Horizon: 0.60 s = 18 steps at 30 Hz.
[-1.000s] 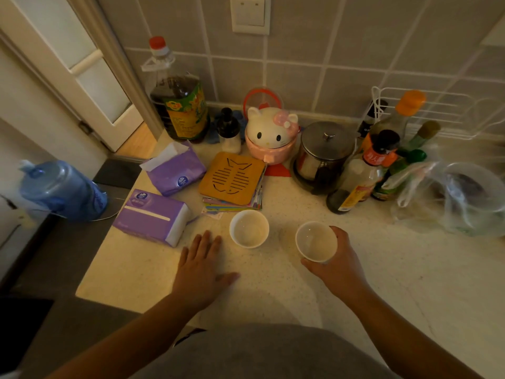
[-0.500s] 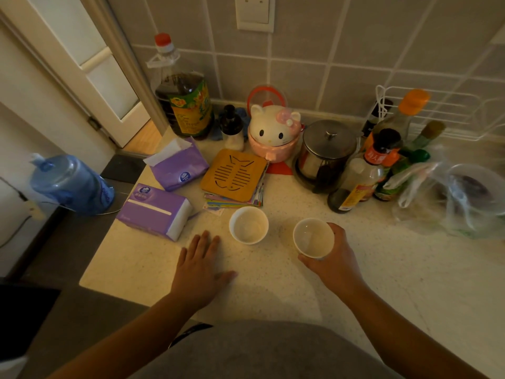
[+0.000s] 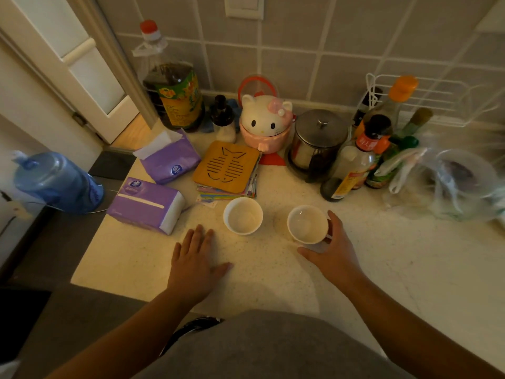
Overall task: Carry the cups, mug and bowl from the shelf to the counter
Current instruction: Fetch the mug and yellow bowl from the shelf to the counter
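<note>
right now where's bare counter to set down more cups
Free: the wide stretch right of the right hand, below the plastic bag; a smaller patch in front of the tissue pack, beside the left hand. Crowded: the back row of bottles and the steel pot.

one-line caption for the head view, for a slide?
Two white ceramic cups on speckled counter; right hand around one, left hand flat.

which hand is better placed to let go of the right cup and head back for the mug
Right. The right hand is already curled around the right cup, which seems to rest on the counter, so it need only open. The left hand lies flat, holding nothing.
</note>
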Available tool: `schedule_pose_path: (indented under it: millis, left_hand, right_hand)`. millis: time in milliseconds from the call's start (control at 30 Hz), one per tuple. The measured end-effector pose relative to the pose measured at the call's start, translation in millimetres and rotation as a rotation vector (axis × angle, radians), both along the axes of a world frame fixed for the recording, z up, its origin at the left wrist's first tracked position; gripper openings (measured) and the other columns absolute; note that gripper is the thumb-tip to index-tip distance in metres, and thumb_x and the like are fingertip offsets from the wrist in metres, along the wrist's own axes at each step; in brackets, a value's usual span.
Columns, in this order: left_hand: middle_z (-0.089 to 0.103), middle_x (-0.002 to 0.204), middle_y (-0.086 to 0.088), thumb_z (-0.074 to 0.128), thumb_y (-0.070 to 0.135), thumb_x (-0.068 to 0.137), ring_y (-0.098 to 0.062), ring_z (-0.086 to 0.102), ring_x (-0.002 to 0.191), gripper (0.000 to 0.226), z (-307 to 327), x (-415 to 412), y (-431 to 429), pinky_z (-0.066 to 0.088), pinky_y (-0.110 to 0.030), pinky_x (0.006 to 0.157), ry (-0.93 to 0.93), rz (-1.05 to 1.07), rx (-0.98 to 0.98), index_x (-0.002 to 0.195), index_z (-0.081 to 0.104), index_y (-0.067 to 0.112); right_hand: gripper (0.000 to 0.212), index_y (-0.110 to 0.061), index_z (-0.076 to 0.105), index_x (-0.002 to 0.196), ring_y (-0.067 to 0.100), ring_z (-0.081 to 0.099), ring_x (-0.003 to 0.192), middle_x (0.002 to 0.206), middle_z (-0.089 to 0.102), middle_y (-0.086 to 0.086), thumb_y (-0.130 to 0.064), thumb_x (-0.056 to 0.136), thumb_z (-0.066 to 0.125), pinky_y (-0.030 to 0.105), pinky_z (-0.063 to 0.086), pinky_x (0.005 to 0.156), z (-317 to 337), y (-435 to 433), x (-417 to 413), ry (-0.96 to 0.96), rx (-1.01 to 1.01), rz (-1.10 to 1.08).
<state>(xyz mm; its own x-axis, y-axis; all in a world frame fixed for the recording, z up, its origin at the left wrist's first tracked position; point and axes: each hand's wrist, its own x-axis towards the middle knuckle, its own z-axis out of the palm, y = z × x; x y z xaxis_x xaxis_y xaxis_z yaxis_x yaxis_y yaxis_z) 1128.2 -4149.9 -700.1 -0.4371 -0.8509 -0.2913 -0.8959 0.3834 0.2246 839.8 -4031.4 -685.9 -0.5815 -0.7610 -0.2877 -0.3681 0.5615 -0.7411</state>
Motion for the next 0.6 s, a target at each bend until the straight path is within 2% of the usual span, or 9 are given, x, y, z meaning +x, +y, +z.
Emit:
schedule_pose_path:
  millis: [100, 200, 267, 300, 333, 400, 467, 533, 600]
  left_hand:
    - [0.003, 0.164, -0.006, 0.044, 0.073, 0.081, -0.028, 0.001, 0.150, 0.093, 4.2, 4.2, -3.3, 0.012, -0.050, 0.119, 0.025, -0.051, 0.027, 0.154, 0.012, 0.024]
    - [0.029, 0.157, -0.006, 0.056, 0.061, 0.083, -0.025, 0.025, 0.144, 0.074, 13.8, 15.5, -12.9, 0.029, -0.043, 0.115, 0.106, -0.138, 0.040, 0.143, 0.039, 0.021]
    - [0.053, 0.135, 0.005, 0.059, 0.054, 0.084, -0.014, 0.048, 0.125, 0.051, 22.2, 25.4, -18.7, 0.043, -0.030, 0.100, 0.214, -0.173, 0.103, 0.126, 0.056, 0.025]
    - [0.059, 0.121, 0.013, 0.059, 0.053, 0.084, -0.006, 0.054, 0.113, 0.040, 27.6, 29.7, -19.5, 0.046, -0.024, 0.090, 0.276, -0.175, 0.193, 0.118, 0.059, 0.031]
    - [0.062, 0.110, 0.021, 0.058, 0.053, 0.085, 0.002, 0.058, 0.102, 0.030, 33.1, 33.7, -18.5, 0.047, -0.019, 0.083, 0.327, -0.187, 0.303, 0.111, 0.060, 0.038]
    - [0.065, 0.094, 0.025, 0.057, 0.054, 0.085, 0.009, 0.060, 0.090, 0.016, 39.4, 41.2, -11.4, 0.046, -0.013, 0.073, 0.384, -0.269, 0.475, 0.099, 0.060, 0.046]
    - [0.066, 0.091, 0.023, 0.055, 0.055, 0.084, 0.012, 0.060, 0.088, 0.019, 38.0, 50.8, 2.2, 0.048, -0.011, 0.071, 0.381, -0.391, 0.577, 0.097, 0.062, 0.045]
    - [0.067, 0.091, 0.021, 0.055, 0.055, 0.083, 0.009, 0.062, 0.086, 0.027, 30.2, 59.2, 18.9, 0.050, -0.012, 0.072, 0.324, -0.500, 0.666, 0.101, 0.065, 0.038]
    - [0.067, 0.092, 0.019, 0.057, 0.052, 0.084, 0.006, 0.062, 0.086, 0.028, 17.9, 65.4, 35.2, 0.054, -0.019, 0.075, 0.212, -0.586, 0.735, 0.105, 0.066, 0.035]
  right_hand:
    - [0.093, -0.031, 0.032, 0.139, 0.010, 0.054, 0.111, 0.137, 0.054, -0.002, -0.046, 0.063, 0.083, 0.035, 0.048, 0.087, 5.2, 19.8, 6.6, 0.083, 0.060, -0.072]
    - [0.051, -0.030, 0.052, 0.119, 0.009, 0.060, 0.093, 0.115, 0.064, -0.004, -0.045, 0.075, 0.073, 0.022, 0.047, 0.071, 16.8, 48.1, 27.3, 0.159, 0.080, -0.174]
    - [0.030, -0.032, 0.060, 0.106, 0.005, 0.065, 0.085, 0.098, 0.067, -0.013, -0.042, 0.080, 0.070, 0.015, 0.047, 0.063, 24.6, 68.3, 51.1, 0.106, 0.064, -0.241]
    - [0.024, -0.032, 0.062, 0.101, 0.001, 0.066, 0.081, 0.091, 0.068, -0.017, -0.040, 0.081, 0.070, 0.011, 0.047, 0.059, 27.8, 78.0, 65.7, 0.085, 0.063, -0.271]
    - [0.018, -0.033, 0.063, 0.098, -0.004, 0.066, 0.077, 0.086, 0.068, -0.019, -0.039, 0.082, 0.070, 0.006, 0.045, 0.055, 29.5, 87.0, 82.3, 0.074, 0.075, -0.290]
    - [0.011, -0.036, 0.062, 0.093, -0.014, 0.062, 0.074, 0.082, 0.067, -0.020, -0.036, 0.084, 0.069, 0.002, 0.043, 0.048, 29.5, 102.3, 119.7, 0.034, 0.103, -0.308]
    - [0.013, -0.043, 0.059, 0.086, -0.019, 0.060, 0.075, 0.080, 0.067, -0.019, -0.033, 0.085, 0.068, 0.001, 0.042, 0.047, 25.7, 118.0, 158.9, -0.024, 0.131, -0.331]
    - [0.018, -0.046, 0.057, 0.083, -0.015, 0.062, 0.075, 0.081, 0.066, -0.018, -0.032, 0.086, 0.068, 0.004, 0.043, 0.050, 18.5, 134.9, 195.5, -0.093, 0.156, -0.375]
    - [0.016, -0.045, 0.058, 0.088, -0.006, 0.064, 0.076, 0.085, 0.066, -0.015, -0.032, 0.087, 0.066, 0.008, 0.043, 0.060, 10.1, 155.0, 228.0, -0.171, 0.194, -0.414]
